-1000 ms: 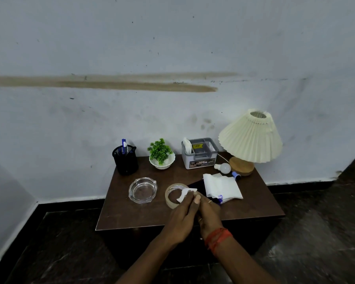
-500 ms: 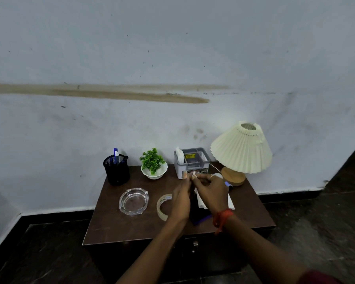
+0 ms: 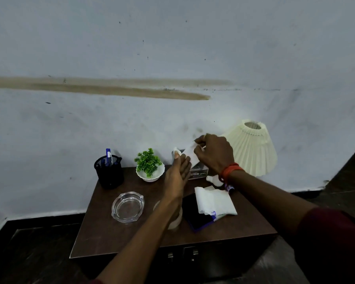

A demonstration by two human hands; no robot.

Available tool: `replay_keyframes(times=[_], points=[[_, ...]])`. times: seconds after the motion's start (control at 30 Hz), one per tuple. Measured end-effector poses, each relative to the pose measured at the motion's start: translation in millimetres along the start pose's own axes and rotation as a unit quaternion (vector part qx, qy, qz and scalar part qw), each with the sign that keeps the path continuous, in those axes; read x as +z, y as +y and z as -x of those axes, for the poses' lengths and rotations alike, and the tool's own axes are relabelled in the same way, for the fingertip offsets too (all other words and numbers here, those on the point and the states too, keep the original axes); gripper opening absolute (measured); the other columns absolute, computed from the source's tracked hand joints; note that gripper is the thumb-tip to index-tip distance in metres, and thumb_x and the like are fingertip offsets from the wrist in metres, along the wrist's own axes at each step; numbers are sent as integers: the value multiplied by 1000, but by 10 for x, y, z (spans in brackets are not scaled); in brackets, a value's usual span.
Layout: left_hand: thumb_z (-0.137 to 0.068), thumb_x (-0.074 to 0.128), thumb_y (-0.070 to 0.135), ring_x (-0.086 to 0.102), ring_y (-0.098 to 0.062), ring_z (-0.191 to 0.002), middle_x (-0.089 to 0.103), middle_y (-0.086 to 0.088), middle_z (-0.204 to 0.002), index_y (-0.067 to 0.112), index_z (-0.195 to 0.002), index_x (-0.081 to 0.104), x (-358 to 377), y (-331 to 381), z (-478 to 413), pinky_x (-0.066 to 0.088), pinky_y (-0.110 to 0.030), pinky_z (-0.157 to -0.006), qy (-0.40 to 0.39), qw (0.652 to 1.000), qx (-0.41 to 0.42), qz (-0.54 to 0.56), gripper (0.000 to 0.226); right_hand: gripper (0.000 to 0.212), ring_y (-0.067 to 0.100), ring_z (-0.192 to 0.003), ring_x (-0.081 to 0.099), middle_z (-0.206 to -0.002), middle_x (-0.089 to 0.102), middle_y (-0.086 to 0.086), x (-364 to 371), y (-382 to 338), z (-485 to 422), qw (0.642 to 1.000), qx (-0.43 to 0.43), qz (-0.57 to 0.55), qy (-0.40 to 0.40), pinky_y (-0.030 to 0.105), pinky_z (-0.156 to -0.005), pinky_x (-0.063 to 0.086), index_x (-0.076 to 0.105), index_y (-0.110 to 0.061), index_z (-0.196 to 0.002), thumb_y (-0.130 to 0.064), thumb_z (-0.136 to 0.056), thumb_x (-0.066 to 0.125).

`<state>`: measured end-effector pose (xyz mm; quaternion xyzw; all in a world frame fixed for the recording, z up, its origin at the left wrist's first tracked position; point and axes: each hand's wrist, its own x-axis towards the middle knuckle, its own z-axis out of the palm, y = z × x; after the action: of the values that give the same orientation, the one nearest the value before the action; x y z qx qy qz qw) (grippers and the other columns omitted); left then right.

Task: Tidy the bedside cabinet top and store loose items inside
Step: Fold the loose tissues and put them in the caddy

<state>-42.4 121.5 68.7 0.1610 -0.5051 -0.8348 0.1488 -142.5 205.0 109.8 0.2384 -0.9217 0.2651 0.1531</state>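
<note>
Pen holder [image 3: 109, 173]: black mesh, upright at the back-left of the tabletop [image 3: 115, 236], well apart from the work.
Left hand [image 3: 177, 177]: fingers straight and pressed together, laid flat against the left face of the grey organiser box [image 3: 199, 173]. It grasps nothing and is judged to be steadying the box.
White paper slip [image 3: 190, 155]: raised over the box, lower end at the box mouth. Whether it is seated inside cannot be told.
Grey organiser box: at the back of the tabletop, largely hidden by both hands.
Right hand [image 3: 214, 153]: thumb and fingers curled, pinching the slip's upper edge.
Step in hand: judged to be filing the slip in the box.
Method advised: brace the light box with the flat hand so it cannot slide. Lower the slip straight down, edge first. Release only once it stands in a compartment.
Risk: a small white bulb [image 3: 212, 178] lies just beside the box, under the right wrist, and may roll if knocked.
Folded tissues [image 3: 213, 201]: front right, overlapping a dark phone [image 3: 197, 216]; not yet stored.
</note>
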Motion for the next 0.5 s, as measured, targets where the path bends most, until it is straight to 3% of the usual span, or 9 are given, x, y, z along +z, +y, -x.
replay_keyframes(times=[0.17,0.33,0.5], points=[[-101,28,44,47,-22,-132,49,-13,-143,6,-142,41,-123,-99,-189,34,-33,-111,10,1000,-8,5,58,28,22,-98,66,-102,72,-6,88,16,-381,999,-33,28,-2,31,-78,51,69,-29,-106,-31,-81,56],[-100,28,44,46,-21,-133,48,-11,-145,5,-142,40,-202,-166,-390,35,-27,-103,15,1000,-13,17,58,26,25,-95,66,-99,73,-3,251,49,-673,996,-56,66,-25,32,-76,51,70,-29,-102,-30,-81,55],[-100,28,45,45,-21,-134,48,-11,-145,6,-141,42,-290,-256,-583,32,-31,-112,27,999,-7,24,58,24,26,-98,65,-103,72,-2,409,118,-863,991,-80,99,-40,34,-79,49,68,-29,-104,-29,-84,55]])
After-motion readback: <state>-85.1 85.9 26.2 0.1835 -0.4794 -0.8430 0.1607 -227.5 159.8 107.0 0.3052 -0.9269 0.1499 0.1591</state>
